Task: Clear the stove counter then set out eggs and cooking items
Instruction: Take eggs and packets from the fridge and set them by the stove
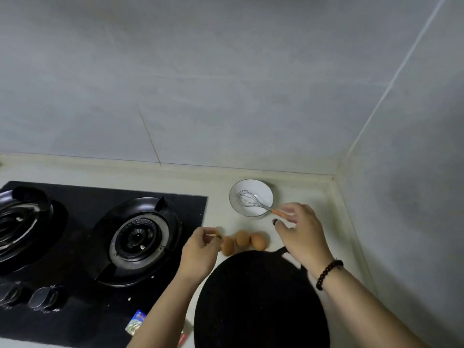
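A: Item one, whisk. Where from the bowl?
B: Wire head inside the bowl, orange handle over the rim on the near-right side. Long axis runs from bowl centre out to the right and toward the person.

A: Nearest hand?
B: Right hand, at the handle end just off the bowl's near-right rim. Its grip is loose, fingers spread; whether a fingertip touches the handle or only hovers over it, I cannot tell. My guess: releasing or adjusting the whisk.

A: Item two, eggs.
B: Three, brown, in a row on the table, just nearer than the bowl, touching or nearly so.

A: Left hand?
B: Near-left of the bowl, beside the leftmost egg. Its grip is narrow, pinching something thin and pale; too small to name.

A: Item three?
B: Pan, black, nearer than the eggs, hiding their lower edges. Its near side is cut off by the frame.

A: Stove?
B: Left of the bowl; two burners, the far left one partly cut off.
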